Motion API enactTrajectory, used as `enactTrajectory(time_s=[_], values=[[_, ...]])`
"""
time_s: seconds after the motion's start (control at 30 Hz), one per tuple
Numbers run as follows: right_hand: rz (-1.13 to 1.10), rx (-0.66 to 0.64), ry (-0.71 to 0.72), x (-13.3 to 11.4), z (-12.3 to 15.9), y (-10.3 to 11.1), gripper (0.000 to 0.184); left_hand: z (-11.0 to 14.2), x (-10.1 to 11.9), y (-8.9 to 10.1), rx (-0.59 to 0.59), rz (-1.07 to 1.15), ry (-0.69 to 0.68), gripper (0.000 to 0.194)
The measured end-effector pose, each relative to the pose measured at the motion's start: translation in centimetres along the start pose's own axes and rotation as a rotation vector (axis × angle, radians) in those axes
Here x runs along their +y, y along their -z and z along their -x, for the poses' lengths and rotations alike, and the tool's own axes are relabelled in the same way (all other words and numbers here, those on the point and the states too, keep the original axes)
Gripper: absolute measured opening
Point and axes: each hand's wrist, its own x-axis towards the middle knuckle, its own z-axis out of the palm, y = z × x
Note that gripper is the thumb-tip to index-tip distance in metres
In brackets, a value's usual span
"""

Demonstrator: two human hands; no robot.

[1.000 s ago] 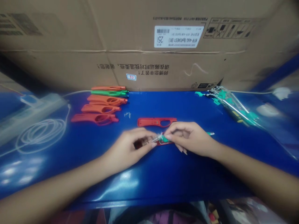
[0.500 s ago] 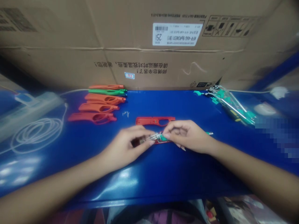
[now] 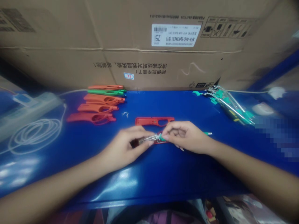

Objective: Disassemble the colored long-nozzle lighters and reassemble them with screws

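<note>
My left hand pinches a small clear fuel tank between thumb and fingers. Pressed against its right end is a green plastic trigger piece, which my right hand grips with closed thumb and fingertips. Out past the right hand pokes the green and silver tip of a rod. Below both hands lies a red lighter shell half, mostly covered by them. Just behind is another red lighter shell half, hollow side up, with an oval opening; its right end touches the view of my right fingers.
Several orange lighters and one green lighter lie in a column at left, near tiny pins. Green-and-silver lighter rods are piled at back right. A coiled white cable, power strip and cardboard wall border the blue table.
The clear tank has tilted slightly toward level and sits closer against the green piece. Both hands keep their grips. The whole view has shifted a little.
</note>
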Motion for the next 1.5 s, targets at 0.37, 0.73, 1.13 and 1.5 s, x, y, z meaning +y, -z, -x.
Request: enactTrajectory(time_s=[0.37, 0.73, 1.13, 1.5], values=[[0.003, 0.012, -0.012, 0.06, 0.13, -0.18, 0.026, 0.00, 0.04, -0.07, -0.038, 0.011, 0.022, 0.029], [0.050, 0.005, 0.003, -0.04, 0.13, -0.31, 0.021, 0.07, 0.08, -0.05, -0.056, -0.012, 0.016, 0.030], [0.045, 0.012, 0.008, 0.09, 0.05, -0.39, 0.024, 0.09, 0.23, -0.39, -0.051, -0.004, 0.003, 0.029], [0.036, 0.018, -0.017, -0.14, 0.03, -0.44, 0.025, 0.02, 0.31, -0.53, -0.054, 0.009, -0.003, 0.027]])
